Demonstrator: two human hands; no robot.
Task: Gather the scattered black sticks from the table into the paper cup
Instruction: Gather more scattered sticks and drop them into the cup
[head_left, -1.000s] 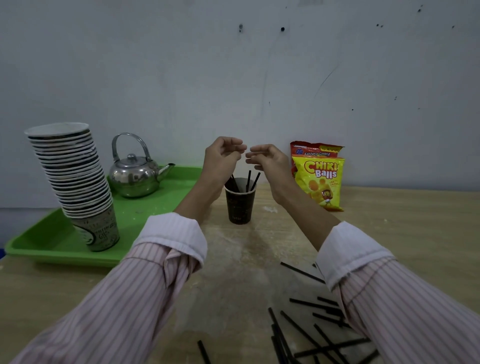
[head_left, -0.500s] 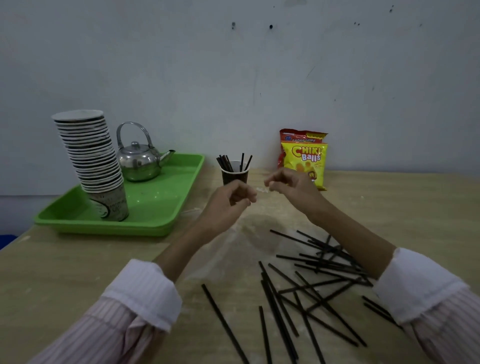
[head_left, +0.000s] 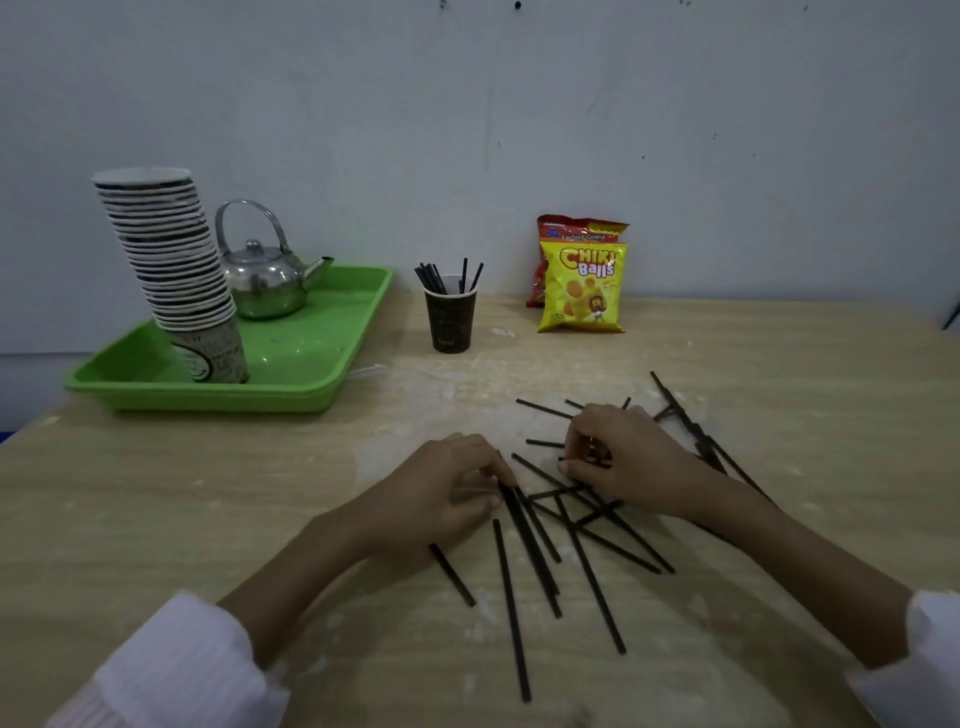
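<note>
- The left hand (head_left: 447, 488) sits low at centre frame, fingertips pinched on the upper ends of a few sticks (head_left: 530, 551) that lie side by side; gripping at the ends probably lets it lift them as one bundle.
- The right hand (head_left: 618, 457) rests just right of it, over the tangle, fingers curled down and closed on a short length of stick near the thumb. How many it has, I cannot tell.
- The two hands work close together but apart, each on its own part of the pile, which looks like a way to clear two lots in one trip.
- More sticks fan out on the bench (head_left: 156, 519) below and to the right of the hands, crossing each other; several run under the right wrist.
- The cup (head_left: 449, 322) stands upright above centre, well away from the pile, already bristling with sticks, so the job is partly done.
- At upper left, a green tray (head_left: 291, 384) carries a kettle (head_left: 262, 278) and a leaning cup stack (head_left: 171, 260); snack bags (head_left: 582, 280) stand right of the cup.
</note>
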